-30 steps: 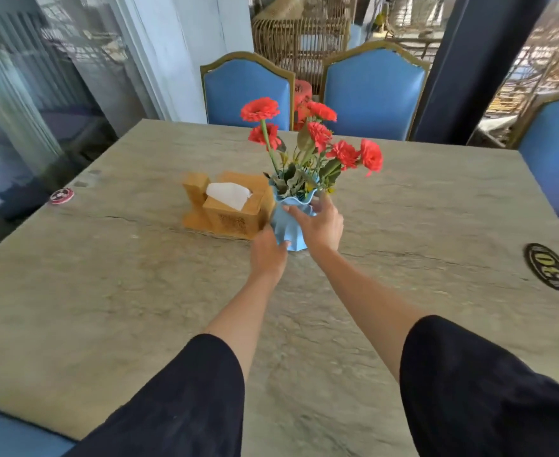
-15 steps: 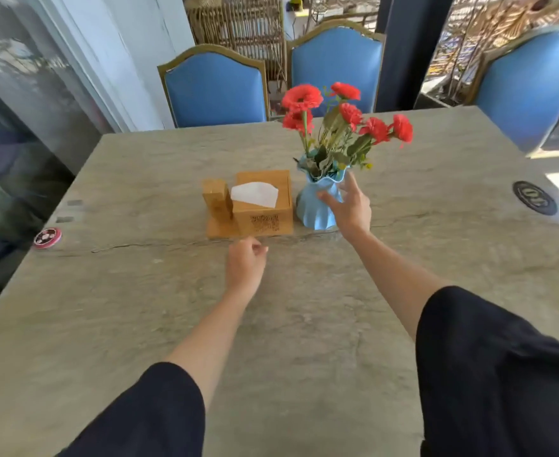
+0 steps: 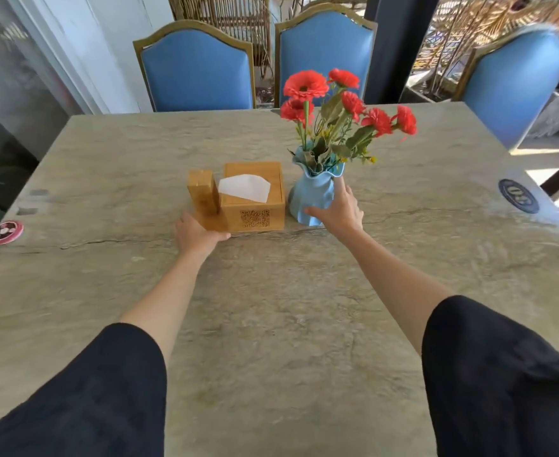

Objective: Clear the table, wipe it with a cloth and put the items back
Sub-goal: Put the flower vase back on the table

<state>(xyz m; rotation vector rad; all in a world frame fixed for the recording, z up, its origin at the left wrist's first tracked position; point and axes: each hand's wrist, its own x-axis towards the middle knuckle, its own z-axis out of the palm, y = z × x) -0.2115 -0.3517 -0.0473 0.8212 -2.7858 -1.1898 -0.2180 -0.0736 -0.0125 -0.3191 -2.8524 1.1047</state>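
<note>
I can make out a QR code point(image 3: 254, 218) on the front of the wooden tissue box point(image 3: 232, 216). The dark round badge point(image 3: 518, 196) on the desk point(image 3: 271, 308) bears digits too blurred to read.

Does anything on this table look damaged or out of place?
Only the table itself: a thin dark crack-like line runs across its top, just in front of the tissue box and vase. Both stand upright, and nothing has spilled.
</note>
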